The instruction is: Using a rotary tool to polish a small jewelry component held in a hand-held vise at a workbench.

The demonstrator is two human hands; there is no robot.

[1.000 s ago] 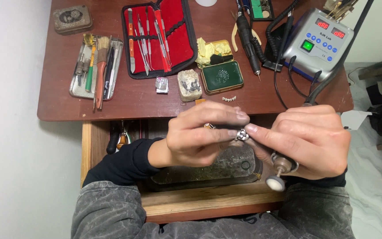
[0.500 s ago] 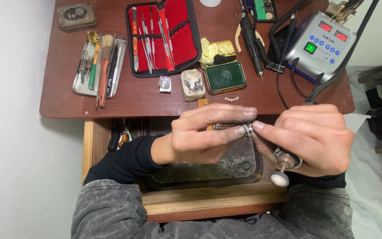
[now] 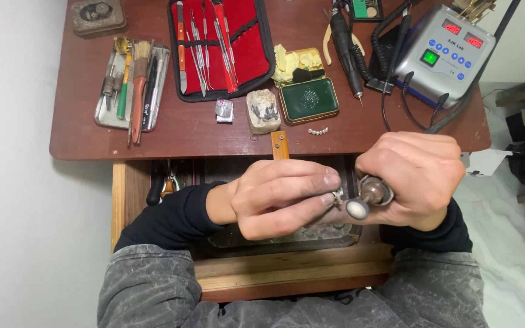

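My left hand (image 3: 277,197) pinches a small silvery metal piece (image 3: 337,195) between thumb and fingertips, over an open wooden drawer (image 3: 287,267). My right hand (image 3: 414,179) grips a rotary handpiece (image 3: 375,193) whose round white polishing tip (image 3: 356,209) sits right beside the metal piece, nearly touching it. Both hands meet just below the front edge of the brown wooden table (image 3: 183,130). Dark sleeves cover both wrists.
On the table lie a red-lined case of metal instruments (image 3: 220,45), a metal tray of brushes and tools (image 3: 132,85), a green tin (image 3: 308,98), a plaster cast (image 3: 262,110), a spare handpiece (image 3: 344,45) and a grey control box (image 3: 442,51) with cables.
My right hand has turned the handpiece so its white tip came up from below to beside the metal piece. The view has also shifted slightly closer.
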